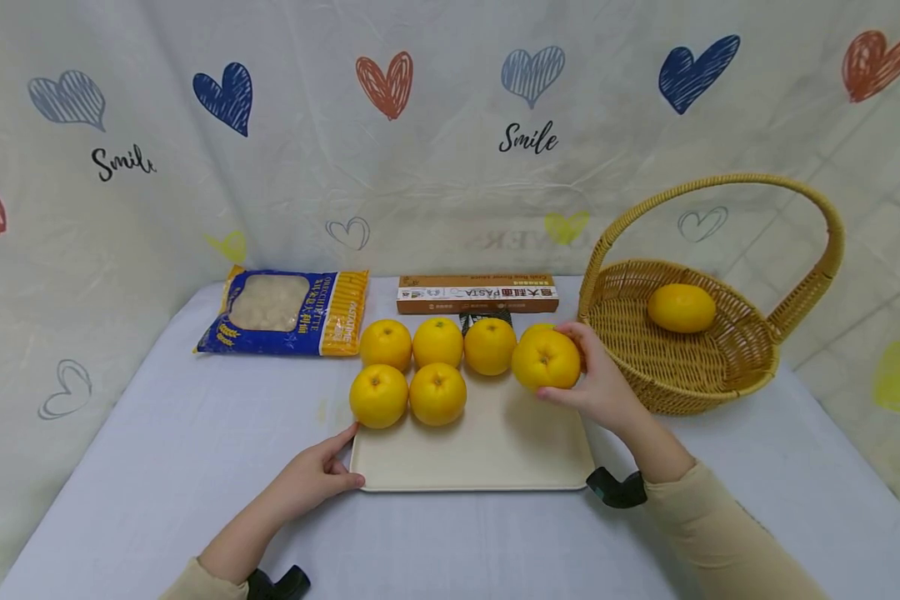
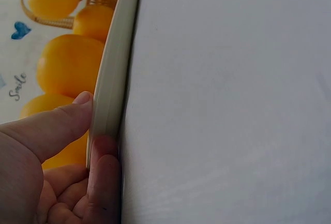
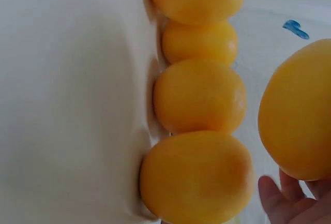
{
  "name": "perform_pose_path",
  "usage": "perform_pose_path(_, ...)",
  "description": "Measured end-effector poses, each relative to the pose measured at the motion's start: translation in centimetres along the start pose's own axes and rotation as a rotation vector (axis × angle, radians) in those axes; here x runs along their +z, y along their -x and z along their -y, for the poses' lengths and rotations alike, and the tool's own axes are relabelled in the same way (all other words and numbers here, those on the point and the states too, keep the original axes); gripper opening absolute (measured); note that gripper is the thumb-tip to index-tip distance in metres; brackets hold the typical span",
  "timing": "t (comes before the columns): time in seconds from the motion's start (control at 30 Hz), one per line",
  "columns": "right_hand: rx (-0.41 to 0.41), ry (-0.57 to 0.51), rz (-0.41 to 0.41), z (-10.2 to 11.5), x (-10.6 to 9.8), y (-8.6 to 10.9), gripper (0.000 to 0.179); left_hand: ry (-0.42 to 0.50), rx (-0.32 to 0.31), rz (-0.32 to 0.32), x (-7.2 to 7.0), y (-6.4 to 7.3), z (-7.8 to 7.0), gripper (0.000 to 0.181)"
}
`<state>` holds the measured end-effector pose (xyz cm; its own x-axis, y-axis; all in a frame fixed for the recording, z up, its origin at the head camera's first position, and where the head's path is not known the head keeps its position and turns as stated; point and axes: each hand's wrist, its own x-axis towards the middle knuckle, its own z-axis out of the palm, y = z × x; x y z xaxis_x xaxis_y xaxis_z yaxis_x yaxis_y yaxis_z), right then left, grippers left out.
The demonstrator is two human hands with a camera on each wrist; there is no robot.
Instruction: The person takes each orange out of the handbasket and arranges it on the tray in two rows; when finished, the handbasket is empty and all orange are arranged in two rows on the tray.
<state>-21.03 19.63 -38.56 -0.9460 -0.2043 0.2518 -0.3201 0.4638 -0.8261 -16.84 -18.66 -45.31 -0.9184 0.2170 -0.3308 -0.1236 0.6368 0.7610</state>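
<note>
A cream tray (image 1: 480,462) bears several oranges (image 1: 377,396) in two rows toward its left and back. At its front left corner, my left hand (image 1: 318,471) grips the rim; in the left wrist view the thumb (image 2: 72,118) and fingers lie against the tray edge. My right hand (image 1: 607,392) holds an orange (image 1: 546,360) above the tray's back right part, partly hiding another orange behind it. The held orange (image 3: 302,113) appears at the right of the right wrist view, fingertips under it. One orange (image 1: 681,307) lies inside the wicker basket (image 1: 690,400).
The basket stands right of the tray, its tall handle (image 1: 720,179) arching over it. A blue and yellow pasta bag (image 1: 277,312) lies back left. Behind the tray are a brown and white pasta box (image 1: 477,294) and a small black packet (image 1: 487,317), mostly hidden.
</note>
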Motion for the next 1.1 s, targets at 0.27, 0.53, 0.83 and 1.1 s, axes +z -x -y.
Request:
perform_pose_path(0.27,-0.045,0.04,0.046,0.5,1.4,0.1,0.07,0.009,0.004,0.01,-0.1,-0.1,0.0,0.086)
perform_pose_path(0.53,-0.047,0.093,0.085,0.1,3.0,-0.2,0.067,-0.002,-0.005,0.008,-0.2,0.0,-0.1,0.085)
perform_pose_path(0.83,0.064,0.087,0.115,-0.6,4.1,-0.4,0.062,-0.017,-0.015,0.001,0.0,-0.2,-0.1,0.086)
perform_pose_path(1.1,0.093,0.089,0.139,-0.8,4.8,-0.3,0.065,-0.015,-0.009,-0.003,0.0,-0.2,0.1,0.086)
